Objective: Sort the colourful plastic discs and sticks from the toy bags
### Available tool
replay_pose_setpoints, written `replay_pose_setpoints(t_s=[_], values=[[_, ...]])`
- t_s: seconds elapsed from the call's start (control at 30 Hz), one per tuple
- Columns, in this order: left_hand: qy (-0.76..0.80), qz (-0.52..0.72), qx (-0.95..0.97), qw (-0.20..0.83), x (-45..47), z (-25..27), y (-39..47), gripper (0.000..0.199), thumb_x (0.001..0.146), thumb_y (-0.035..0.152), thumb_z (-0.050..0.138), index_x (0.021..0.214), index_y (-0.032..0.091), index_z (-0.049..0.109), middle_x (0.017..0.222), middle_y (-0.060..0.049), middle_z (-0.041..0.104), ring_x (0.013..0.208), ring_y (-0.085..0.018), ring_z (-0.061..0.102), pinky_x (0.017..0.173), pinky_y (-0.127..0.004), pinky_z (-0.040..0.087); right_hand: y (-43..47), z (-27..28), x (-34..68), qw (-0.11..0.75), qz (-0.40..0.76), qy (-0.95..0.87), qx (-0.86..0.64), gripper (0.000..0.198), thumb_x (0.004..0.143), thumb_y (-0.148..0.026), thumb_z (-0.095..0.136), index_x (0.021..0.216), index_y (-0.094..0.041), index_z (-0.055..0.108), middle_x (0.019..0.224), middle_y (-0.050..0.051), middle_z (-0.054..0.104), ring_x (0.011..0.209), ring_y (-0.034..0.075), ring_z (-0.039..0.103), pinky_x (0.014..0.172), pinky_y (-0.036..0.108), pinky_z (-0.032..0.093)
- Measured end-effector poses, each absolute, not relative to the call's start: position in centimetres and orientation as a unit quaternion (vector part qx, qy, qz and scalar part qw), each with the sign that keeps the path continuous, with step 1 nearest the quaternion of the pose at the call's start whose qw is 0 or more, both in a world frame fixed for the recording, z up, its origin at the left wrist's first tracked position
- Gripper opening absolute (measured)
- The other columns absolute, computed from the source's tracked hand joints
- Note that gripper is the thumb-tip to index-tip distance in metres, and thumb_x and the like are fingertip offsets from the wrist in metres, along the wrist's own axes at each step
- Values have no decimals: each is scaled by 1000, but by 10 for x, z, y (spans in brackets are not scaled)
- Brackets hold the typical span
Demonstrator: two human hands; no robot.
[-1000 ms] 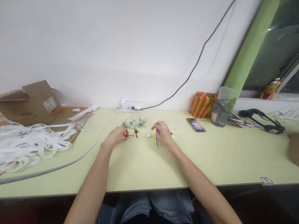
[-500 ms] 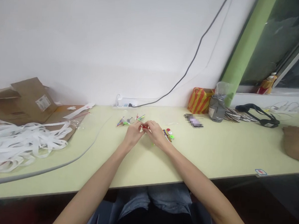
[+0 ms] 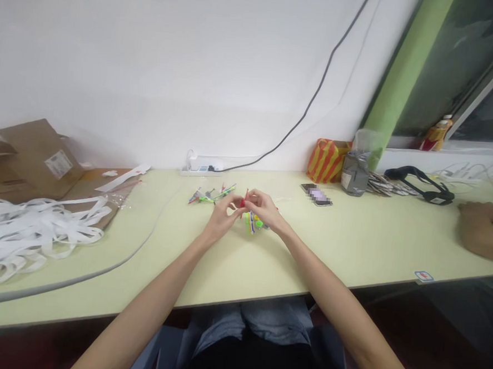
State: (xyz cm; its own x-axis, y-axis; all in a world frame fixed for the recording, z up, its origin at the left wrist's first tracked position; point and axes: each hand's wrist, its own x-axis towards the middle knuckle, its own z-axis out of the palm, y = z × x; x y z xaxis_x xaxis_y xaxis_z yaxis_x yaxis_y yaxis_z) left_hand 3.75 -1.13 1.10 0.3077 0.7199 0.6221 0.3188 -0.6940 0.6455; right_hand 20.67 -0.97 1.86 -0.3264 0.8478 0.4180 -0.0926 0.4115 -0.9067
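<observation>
A small red plastic piece (image 3: 244, 203) is pinched between the fingertips of both my hands, just above the table; its exact kind is too small to tell. My left hand (image 3: 223, 216) grips it from the left, thumb and fingers closed. From the other side my right hand (image 3: 264, 209) holds it in a pinch. Below the right hand lie colourful small sticks and round pieces (image 3: 252, 223) in green, yellow, blue and white, partly hidden by that hand. Behind my left hand rests a loose group of multicoloured plastic parts (image 3: 206, 195).
Behind the hands sit a power strip (image 3: 201, 166) and, to the right, a phone (image 3: 317, 194). A striped bag (image 3: 327, 160) and a grey pouch (image 3: 354, 173) stand by the wall. White straps (image 3: 38, 233) and a cardboard box (image 3: 30, 163) lie left. Another person's arm (image 3: 481, 229) rests far right.
The red piece has turned from lying flat to more upright between my fingers. My right hand has shifted, showing more of the coloured pieces beneath it. The camera view has moved slightly.
</observation>
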Motion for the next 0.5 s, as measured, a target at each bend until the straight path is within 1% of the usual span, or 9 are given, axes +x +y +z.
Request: replay_pose_setpoints(t_s=[0.03, 0.1, 0.2, 0.3, 0.37, 0.43, 0.5], values=[[327, 474, 792, 201, 37, 12, -12, 20, 92, 39, 58, 101, 21, 59, 93, -3, 64, 86, -16, 60, 77, -30, 48, -10, 19, 207, 502, 489, -659, -274, 19, 83, -35, 63, 88, -21, 50, 78, 1, 68, 70, 16, 67, 73, 31, 53], [326, 464, 801, 192, 37, 13, -15, 18, 95, 37, 52, 99, 21, 57, 89, -2, 62, 82, -16, 59, 75, -29, 46, -12, 20, 208, 490, 525, -644, -265, 21, 81, -35, 65, 88, -22, 49, 73, -1, 66, 66, 16, 66, 72, 31, 53], [336, 448, 803, 202, 37, 13, -19, 17, 98, 37, 45, 100, 21, 51, 87, -1, 61, 76, -15, 57, 74, -30, 46, -17, 21, 205, 477, 560, -630, -247, 25, 82, -38, 66, 90, -23, 48, 72, -2, 64, 65, 15, 64, 71, 30, 52], [359, 435, 800, 206, 40, 11, -21, 20, 101, 39, 37, 94, 22, 45, 81, -1, 59, 76, -16, 57, 76, -31, 45, -19, 21, 201, 466, 597, -612, -228, 29, 82, -44, 66, 90, -24, 48, 68, -4, 58, 59, 13, 57, 67, 28, 50], [368, 465, 781, 195, 42, 10, -20, 26, 102, 40, 30, 88, 22, 43, 77, -1, 56, 74, -17, 55, 75, -31, 44, -17, 23, 203, 467, 613, -600, -216, 30, 82, -46, 65, 85, -24, 46, 60, -6, 49, 53, 12, 49, 61, 27, 46], [368, 510, 756, 181, 42, 10, -18, 32, 103, 40, 24, 83, 22, 41, 75, -1, 52, 71, -17, 51, 73, -31, 42, -13, 25, 210, 485, 595, -602, -218, 31, 82, -48, 64, 81, -24, 45, 56, -6, 44, 51, 13, 43, 57, 26, 42], [373, 532, 741, 167, 39, 12, -16, 33, 103, 40, 23, 82, 22, 41, 74, -1, 49, 70, -17, 49, 71, -31, 41, -8, 26, 220, 507, 530, -630, -255, 29, 82, -46, 63, 78, -23, 47, 61, -3, 50, 56, 13, 46, 59, 26, 40]])
